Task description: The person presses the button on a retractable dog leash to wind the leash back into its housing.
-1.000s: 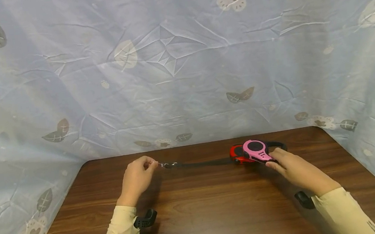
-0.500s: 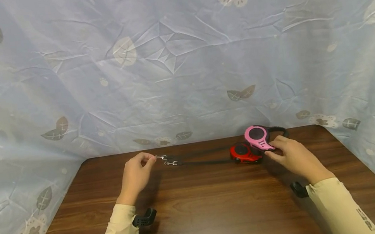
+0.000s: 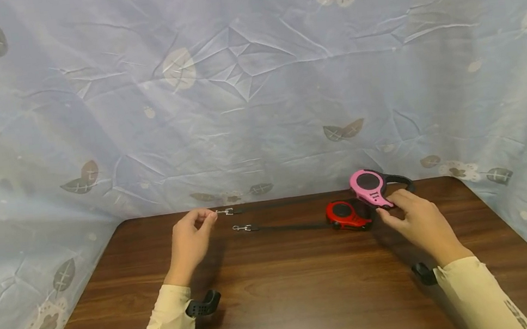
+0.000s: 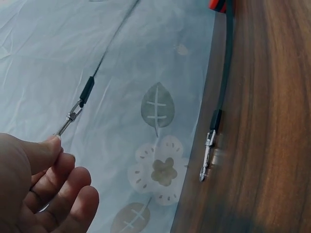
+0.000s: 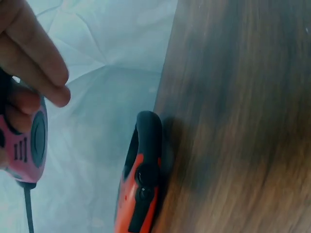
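My left hand (image 3: 192, 243) pinches the metal clip (image 3: 225, 212) of the pink leash between thumb and forefinger; the left wrist view shows the clip (image 4: 69, 119) hanging on a dark cord stretched away from the hand. My right hand (image 3: 420, 222) grips the pink leash case (image 3: 366, 185), raised at the table's back edge, its black handle loop (image 3: 400, 180) behind the fingers. In front of it the red leash case (image 3: 343, 214) lies on the table, its strap (image 3: 296, 227) running left to a metal clip (image 3: 243, 228) that nothing holds.
The brown wooden table (image 3: 278, 283) ends at a patterned blue-grey cloth (image 3: 259, 132) hanging behind and on both sides. Each wrist wears a black band, the left one (image 3: 204, 304) and the right one (image 3: 424, 273).
Both hands have moved a little back and up with the pink leash. Its case and clip, which overlapped the red leash earlier, now stand apart from the red clip and behind the red case.
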`<action>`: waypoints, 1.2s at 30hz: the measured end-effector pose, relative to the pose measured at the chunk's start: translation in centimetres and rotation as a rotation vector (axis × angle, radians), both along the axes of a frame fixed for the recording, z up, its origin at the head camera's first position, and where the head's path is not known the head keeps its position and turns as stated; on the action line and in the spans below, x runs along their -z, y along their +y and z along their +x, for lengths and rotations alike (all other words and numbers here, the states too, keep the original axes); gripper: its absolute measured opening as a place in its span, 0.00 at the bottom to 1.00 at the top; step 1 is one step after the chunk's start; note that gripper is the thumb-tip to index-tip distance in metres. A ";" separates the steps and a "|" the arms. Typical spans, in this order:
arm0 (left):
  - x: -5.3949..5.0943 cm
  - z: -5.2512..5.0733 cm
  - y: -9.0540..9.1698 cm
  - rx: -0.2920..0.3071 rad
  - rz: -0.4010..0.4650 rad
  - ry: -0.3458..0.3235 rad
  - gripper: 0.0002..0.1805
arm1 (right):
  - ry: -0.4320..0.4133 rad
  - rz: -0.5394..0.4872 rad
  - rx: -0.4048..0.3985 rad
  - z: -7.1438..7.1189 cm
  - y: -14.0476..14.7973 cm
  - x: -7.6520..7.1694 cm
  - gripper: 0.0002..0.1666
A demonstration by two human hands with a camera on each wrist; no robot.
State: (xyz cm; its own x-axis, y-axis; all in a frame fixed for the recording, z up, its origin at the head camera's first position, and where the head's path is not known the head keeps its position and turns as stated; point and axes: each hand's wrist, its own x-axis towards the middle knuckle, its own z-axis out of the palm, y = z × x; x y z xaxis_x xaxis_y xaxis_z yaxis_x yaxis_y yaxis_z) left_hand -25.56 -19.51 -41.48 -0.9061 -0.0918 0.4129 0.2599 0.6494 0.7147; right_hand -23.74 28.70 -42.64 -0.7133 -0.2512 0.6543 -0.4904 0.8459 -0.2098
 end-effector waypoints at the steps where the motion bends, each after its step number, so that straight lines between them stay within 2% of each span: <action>1: -0.1 0.0 0.0 0.002 0.004 0.001 0.09 | -0.014 0.002 0.003 0.0 0.0 0.0 0.11; 5: -0.4 0.0 0.0 0.006 0.010 0.009 0.09 | -0.050 0.004 0.014 0.1 -0.4 -0.1 0.11; 9: -0.8 0.0 0.0 0.000 0.028 0.014 0.09 | -0.046 -0.016 0.019 0.2 -0.6 -0.4 0.12; 16: -1.6 0.3 -0.1 0.022 0.133 0.003 0.10 | 0.058 -0.037 -0.003 0.3 -0.9 -0.4 0.18; 20: -1.6 0.4 -0.2 0.017 0.130 -0.001 0.10 | 0.121 -0.033 -0.011 0.3 -0.9 -0.3 0.22; 26: -1.6 0.5 -0.4 0.009 0.133 0.020 0.12 | 0.163 -0.031 -0.024 0.2 -0.7 -0.1 0.21; 36: -1.7 0.5 -0.4 0.004 0.154 0.044 0.09 | 0.269 -0.042 -0.034 -0.1 -0.9 0.2 0.18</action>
